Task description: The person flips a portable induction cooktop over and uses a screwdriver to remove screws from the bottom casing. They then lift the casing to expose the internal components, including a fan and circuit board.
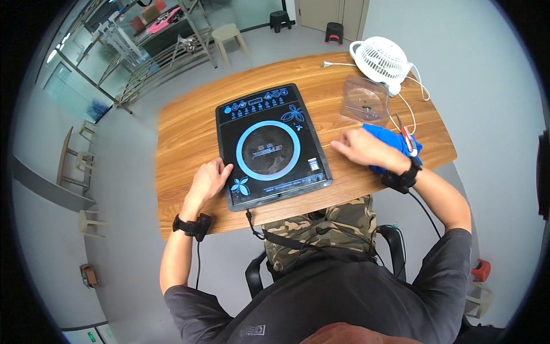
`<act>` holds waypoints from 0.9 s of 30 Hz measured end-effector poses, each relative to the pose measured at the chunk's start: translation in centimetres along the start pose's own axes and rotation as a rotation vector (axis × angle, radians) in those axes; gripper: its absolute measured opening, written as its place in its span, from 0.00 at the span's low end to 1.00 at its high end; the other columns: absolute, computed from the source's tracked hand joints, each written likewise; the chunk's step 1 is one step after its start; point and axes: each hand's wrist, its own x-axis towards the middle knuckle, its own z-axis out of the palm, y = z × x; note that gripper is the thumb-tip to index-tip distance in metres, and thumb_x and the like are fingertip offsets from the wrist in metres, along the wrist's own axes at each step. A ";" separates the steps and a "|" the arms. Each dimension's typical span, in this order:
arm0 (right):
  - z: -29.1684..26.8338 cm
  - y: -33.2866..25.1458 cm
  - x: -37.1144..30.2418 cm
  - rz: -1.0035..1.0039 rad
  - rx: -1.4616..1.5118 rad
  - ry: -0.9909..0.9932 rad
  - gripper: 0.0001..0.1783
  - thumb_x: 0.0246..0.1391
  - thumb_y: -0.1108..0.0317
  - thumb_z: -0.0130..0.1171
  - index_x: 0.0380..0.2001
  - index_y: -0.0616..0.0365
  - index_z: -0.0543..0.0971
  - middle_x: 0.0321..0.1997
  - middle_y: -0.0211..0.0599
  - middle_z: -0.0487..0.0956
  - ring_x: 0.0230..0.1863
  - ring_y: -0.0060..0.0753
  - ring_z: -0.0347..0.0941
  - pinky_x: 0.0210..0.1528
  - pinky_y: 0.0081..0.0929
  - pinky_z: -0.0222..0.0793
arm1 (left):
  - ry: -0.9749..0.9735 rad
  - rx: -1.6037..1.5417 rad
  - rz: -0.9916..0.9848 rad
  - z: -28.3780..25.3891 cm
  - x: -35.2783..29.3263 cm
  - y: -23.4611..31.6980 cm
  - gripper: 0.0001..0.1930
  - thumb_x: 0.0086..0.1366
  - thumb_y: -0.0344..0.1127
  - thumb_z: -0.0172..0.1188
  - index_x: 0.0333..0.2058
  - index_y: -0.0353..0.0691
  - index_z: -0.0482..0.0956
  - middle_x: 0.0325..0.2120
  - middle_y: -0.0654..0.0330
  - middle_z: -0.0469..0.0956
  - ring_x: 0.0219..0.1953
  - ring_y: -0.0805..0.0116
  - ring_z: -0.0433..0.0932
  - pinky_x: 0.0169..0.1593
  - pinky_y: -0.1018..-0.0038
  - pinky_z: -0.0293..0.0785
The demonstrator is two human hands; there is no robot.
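A black induction cooker (268, 188) with a blue ring and blue flower prints lies flat on the wooden table in front of me. My left hand (208, 179) rests at its left edge, thumb apart from the loosely bent fingers, holding nothing that I can see. To the right of the cooker, my right hand (361, 147) lies low over the tabletop, fingers loosely bent and thumb out, with no object visible in it. Beside that hand is a crumpled blue cloth (378, 133). A red-and-white handled tool (408, 139) with a thin dark shaft lies across the cloth.
A clear plastic tray (356, 109) holding small dark pieces sits beyond my right hand. Behind it stands a white fan (380, 59) with its cord and plug on the wooden table (189, 137). Metal shelving (154, 63) and a beige stool (227, 34) are farther off.
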 end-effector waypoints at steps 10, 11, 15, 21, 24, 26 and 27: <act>4.4 -0.4 5.4 -0.032 -0.140 -0.035 0.37 0.69 0.43 0.48 0.29 0.72 0.81 0.31 0.71 0.80 0.39 0.72 0.79 0.44 0.59 0.76 | 0.007 0.055 -0.013 0.2 -0.6 0.8 0.20 0.73 0.48 0.54 0.34 0.34 0.75 0.28 0.41 0.82 0.36 0.38 0.82 0.41 0.51 0.76; 5.1 0.5 6.5 -0.042 -0.116 -0.020 0.38 0.69 0.42 0.46 0.29 0.73 0.81 0.31 0.72 0.80 0.39 0.72 0.79 0.44 0.58 0.76 | 0.005 0.055 -0.015 0.3 -0.6 0.9 0.20 0.73 0.48 0.54 0.35 0.33 0.75 0.28 0.40 0.82 0.36 0.38 0.82 0.41 0.50 0.76; 6.4 1.6 8.0 -0.054 -0.019 -0.030 0.36 0.72 0.44 0.44 0.28 0.71 0.79 0.30 0.71 0.79 0.39 0.73 0.77 0.43 0.55 0.73 | -0.028 0.056 -0.020 0.3 -0.5 1.0 0.19 0.75 0.46 0.51 0.39 0.32 0.73 0.30 0.38 0.82 0.38 0.35 0.81 0.43 0.48 0.76; 6.4 3.1 8.7 -0.054 0.144 -0.179 0.43 0.71 0.37 0.40 0.26 0.71 0.82 0.26 0.60 0.81 0.35 0.64 0.80 0.46 0.50 0.74 | -0.047 0.014 0.054 0.7 -0.1 0.0 0.16 0.76 0.42 0.48 0.42 0.30 0.71 0.30 0.36 0.81 0.38 0.34 0.80 0.43 0.47 0.75; 5.8 2.3 8.8 -0.049 0.160 -0.233 0.43 0.71 0.36 0.39 0.25 0.66 0.83 0.23 0.49 0.81 0.32 0.55 0.80 0.46 0.46 0.74 | -0.075 0.022 0.054 0.6 -0.4 -0.6 0.15 0.75 0.39 0.47 0.44 0.29 0.69 0.29 0.35 0.80 0.38 0.33 0.80 0.43 0.46 0.74; 5.7 2.6 9.0 -0.043 0.134 -0.250 0.42 0.71 0.36 0.39 0.25 0.65 0.82 0.24 0.49 0.81 0.34 0.53 0.80 0.46 0.45 0.73 | -0.121 0.039 0.043 0.4 -0.1 -0.1 0.14 0.74 0.37 0.46 0.45 0.29 0.68 0.29 0.34 0.80 0.38 0.32 0.79 0.43 0.45 0.73; 5.2 2.6 9.0 -0.053 0.094 -0.269 0.38 0.73 0.39 0.39 0.32 0.67 0.80 0.23 0.46 0.79 0.31 0.47 0.78 0.42 0.42 0.72 | -0.122 0.050 0.047 0.1 -0.1 0.2 0.14 0.74 0.37 0.46 0.44 0.29 0.68 0.29 0.34 0.80 0.38 0.31 0.79 0.43 0.45 0.73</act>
